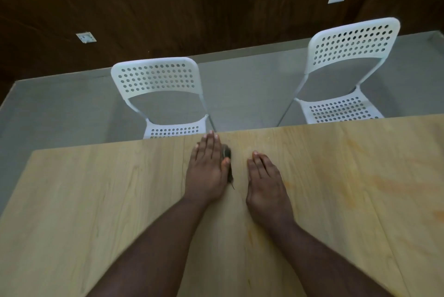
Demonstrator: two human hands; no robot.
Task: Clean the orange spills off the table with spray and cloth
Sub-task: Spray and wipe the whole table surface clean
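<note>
Left hand (207, 167): flat on the desk, fingers straight and together, tips right at the far edge. It presses down on the cloth, nothing curled round it.
Cloth (226, 152): dark, mostly hidden under the left palm. Only a sliver peeks out on the thumb side, with a loose thread trailing toward the wrist.
Right hand (265, 182): flat on the wood just beside the left, fingers straight, palm down, holding nothing. Apart from the cloth, a strip of bare wood between them.
Grip: both hands spread flat and relaxed; the left pins the cloth by pressure alone, the right rests bare.
Desk (96, 200): pale wood planks, grain running away from the camera, filling the lower half of the view.
Spills (394, 183): faint orange smears, broad and streaky, to the right of the right hand, running out to the right edge; a thinner orange trace beside the right forearm.
Chairs: two white perforated ones past the far edge, one (158, 80) ahead of the left hand, the other (348, 51) off to the right.
Floor (252, 85): grey, beneath the chairs.
Wall (192, 3): dark wood panels with two white sockets.
</note>
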